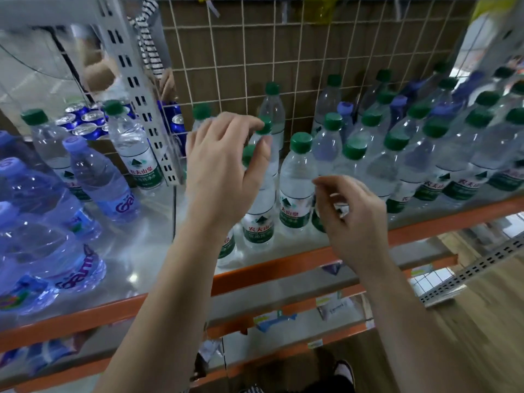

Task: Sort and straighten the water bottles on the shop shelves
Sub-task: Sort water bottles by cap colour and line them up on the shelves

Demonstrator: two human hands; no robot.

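Observation:
Green-capped water bottles stand in a loose group on the metal shelf (147, 251). My left hand (224, 165) hovers over two of them, fingers relaxed, its fingertips near the cap of one green-capped bottle (266, 126); it grips nothing. A second green-capped bottle (296, 180) stands upright just right of that hand. My right hand (351, 217) is lower, in front of the bottles near the shelf's orange front edge (283, 268), with fingers loosely curled and holding nothing. A dense cluster of green-capped bottles (425, 154), mixed with a few blue-capped ones, fills the right side.
Large blue-tinted bottles (42, 245) and a smaller blue-capped bottle (99, 180) stand at the left. Blue cans (85, 123) sit behind a perforated upright post (141, 95). A wire grid (283, 52) backs the shelf. Lower shelves with price tags lie below.

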